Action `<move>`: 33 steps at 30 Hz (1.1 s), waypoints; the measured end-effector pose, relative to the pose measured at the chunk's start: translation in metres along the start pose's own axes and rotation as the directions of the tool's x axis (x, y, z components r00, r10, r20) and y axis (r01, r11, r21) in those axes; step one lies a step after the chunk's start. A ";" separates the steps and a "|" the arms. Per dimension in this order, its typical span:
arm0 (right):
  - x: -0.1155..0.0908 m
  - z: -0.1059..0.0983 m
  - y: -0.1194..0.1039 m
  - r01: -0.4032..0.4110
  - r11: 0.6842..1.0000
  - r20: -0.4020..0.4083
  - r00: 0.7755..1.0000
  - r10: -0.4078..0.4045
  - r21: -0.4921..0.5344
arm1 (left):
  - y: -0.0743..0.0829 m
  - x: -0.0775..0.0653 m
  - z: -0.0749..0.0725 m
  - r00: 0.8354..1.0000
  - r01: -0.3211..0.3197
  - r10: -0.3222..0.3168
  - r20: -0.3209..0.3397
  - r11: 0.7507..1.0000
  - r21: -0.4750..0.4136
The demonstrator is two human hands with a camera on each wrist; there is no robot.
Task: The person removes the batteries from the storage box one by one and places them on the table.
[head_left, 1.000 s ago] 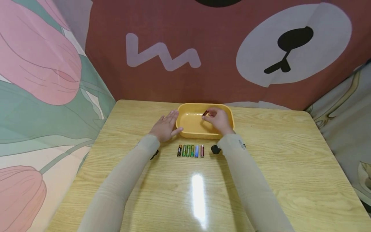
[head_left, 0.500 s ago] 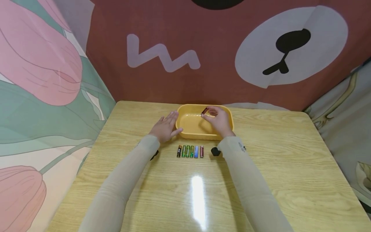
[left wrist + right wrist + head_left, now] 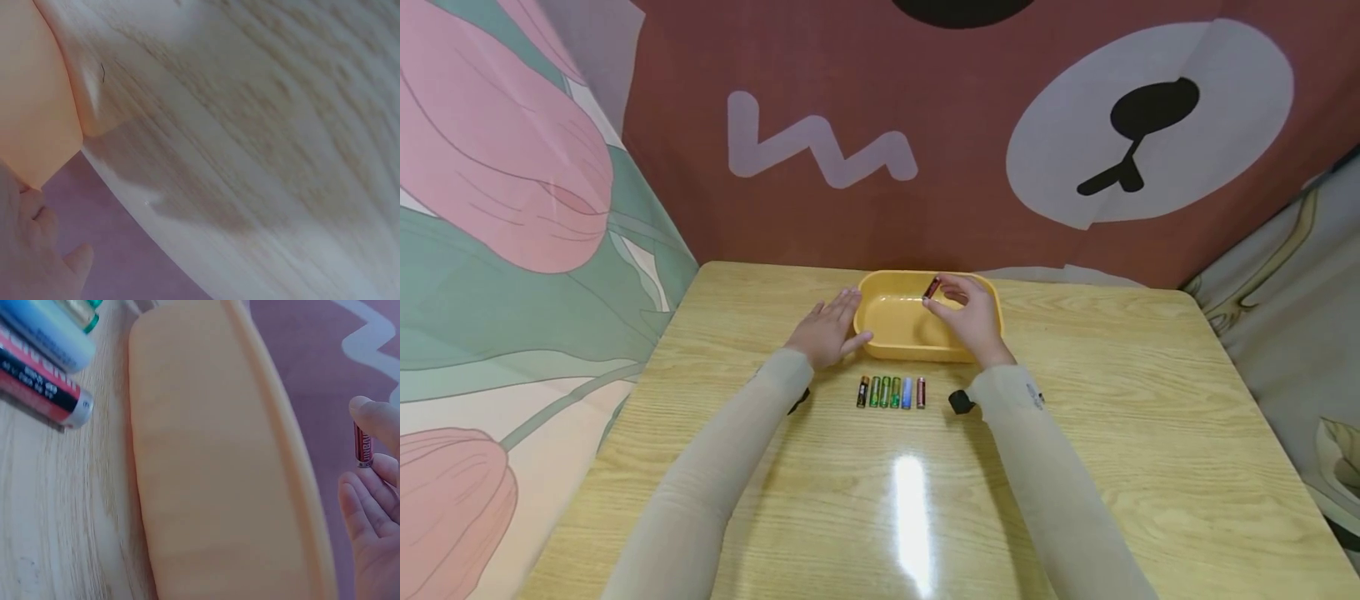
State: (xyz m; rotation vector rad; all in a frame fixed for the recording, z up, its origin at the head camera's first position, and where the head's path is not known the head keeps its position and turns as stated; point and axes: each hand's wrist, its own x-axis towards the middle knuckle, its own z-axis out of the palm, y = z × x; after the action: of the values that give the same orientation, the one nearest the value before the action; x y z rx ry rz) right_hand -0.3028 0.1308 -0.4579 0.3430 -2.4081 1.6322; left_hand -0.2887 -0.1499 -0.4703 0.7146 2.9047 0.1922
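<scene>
A yellow plastic basin point(image 3: 891, 350) stands near the far edge of the wooden table. Over its right half my right hand point(image 3: 976, 321) pinches a red and black battery point(image 3: 931, 288) between thumb and finger; the right wrist view shows this battery point(image 3: 363, 447) with its printed label. My left hand point(image 3: 822, 335) has its fingers extended and touches the basin's left side. In front of the basin several batteries lie in a row: a black one point(image 3: 862, 392), green ones point(image 3: 885, 392), a blue one point(image 3: 907, 392) and a red one point(image 3: 921, 392).
The wooden table point(image 3: 820, 500) reaches back to a brown printed curtain point(image 3: 820, 225). Light reflects off the tabletop in front of the battery row. A small black piece point(image 3: 960, 402) sits at the right wrist.
My right hand stays over the basin with the battery, which has risen slightly and tilted more upright. My left hand holds its place at the basin's left side.
</scene>
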 end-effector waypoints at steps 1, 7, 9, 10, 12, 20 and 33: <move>-0.002 -0.001 -0.002 0.003 1.000 0.002 1.000 -0.003 0.007 | 0.000 0.000 0.000 1.000 0.002 -0.002 0.003 1.000 0.004; -0.015 -0.005 -0.012 -0.005 0.999 0.004 1.000 0.005 0.049 | 0.001 0.000 -0.005 1.000 0.010 -0.010 0.022 1.000 0.007; -0.021 -0.006 -0.014 -0.011 0.998 0.002 1.000 0.010 0.069 | 0.002 0.000 -0.006 0.999 0.011 -0.011 0.032 1.000 0.009; -0.025 -0.007 -0.015 -0.012 0.997 0.002 1.000 0.012 0.075 | 0.001 0.000 -0.006 0.999 0.010 -0.010 0.034 1.000 0.011; -0.030 -0.009 -0.017 -0.011 0.997 0.003 1.000 0.011 0.081 | 0.001 0.001 -0.006 0.999 0.009 -0.009 0.037 1.000 0.015; -0.052 -0.018 -0.029 -0.030 0.992 -0.002 1.000 0.031 0.121 | 0.001 0.003 -0.007 1.000 0.002 -0.002 0.025 1.000 0.012; -0.089 -0.029 -0.057 -0.103 0.985 0.023 0.995 0.101 0.136 | 0.002 -0.002 -0.003 1.000 0.001 -0.001 0.022 1.000 -0.008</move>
State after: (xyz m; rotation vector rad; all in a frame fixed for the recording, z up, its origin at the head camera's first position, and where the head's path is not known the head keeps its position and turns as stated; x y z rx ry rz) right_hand -0.1993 0.1438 -0.4240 0.2591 -2.3673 1.8509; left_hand -0.2871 -0.1494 -0.4671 0.7098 2.8820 0.1950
